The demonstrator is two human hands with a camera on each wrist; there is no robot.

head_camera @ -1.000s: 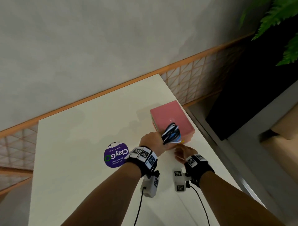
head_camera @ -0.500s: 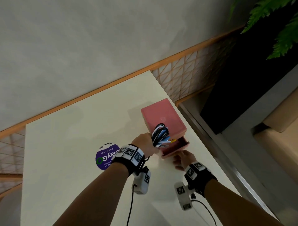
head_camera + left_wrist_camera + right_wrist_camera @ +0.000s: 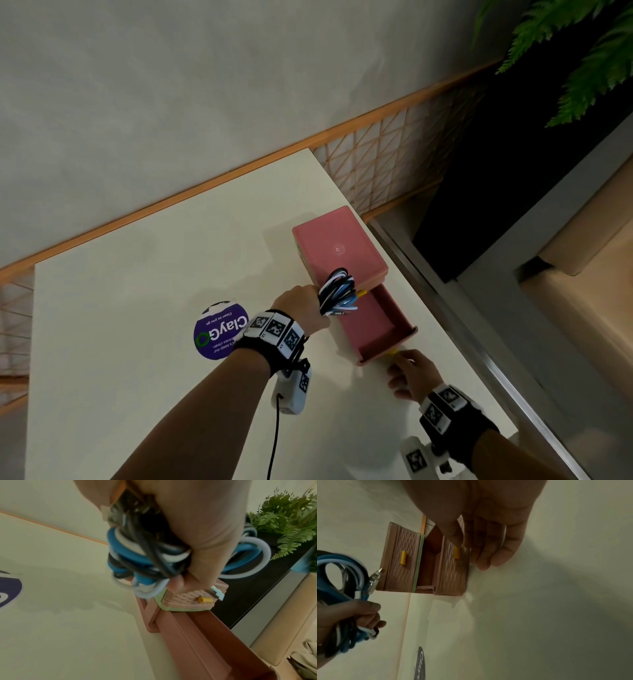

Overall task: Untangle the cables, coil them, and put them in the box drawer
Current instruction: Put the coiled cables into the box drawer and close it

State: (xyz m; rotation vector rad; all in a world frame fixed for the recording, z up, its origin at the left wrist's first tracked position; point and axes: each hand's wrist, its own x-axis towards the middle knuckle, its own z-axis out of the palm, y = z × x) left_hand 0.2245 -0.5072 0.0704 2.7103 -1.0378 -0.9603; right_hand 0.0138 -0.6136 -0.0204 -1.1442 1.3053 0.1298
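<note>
A pink two-drawer box (image 3: 337,246) stands near the table's right edge. Its lower drawer (image 3: 380,322) is pulled far out and looks empty. My right hand (image 3: 409,371) pinches the yellow handle (image 3: 456,553) on that drawer's front (image 3: 452,572). My left hand (image 3: 301,305) grips a coiled bundle of blue, white and black cables (image 3: 337,291), held above the drawer's inner end, next to the box front. In the left wrist view the cables (image 3: 130,555) loop out of my fist above the shut upper drawer's front (image 3: 187,599). A metal plug (image 3: 374,580) sticks out of the bundle.
A round purple sticker (image 3: 221,330) lies flat on the cream table (image 3: 137,308), left of my left wrist. An orange lattice rail (image 3: 387,154) runs along the table's far side. A gap and a dark planter with a fern (image 3: 582,51) lie right of the table.
My right hand has pulled the lower drawer out towards me, from shut to far open. My left hand keeps the cable bundle by the box front.
</note>
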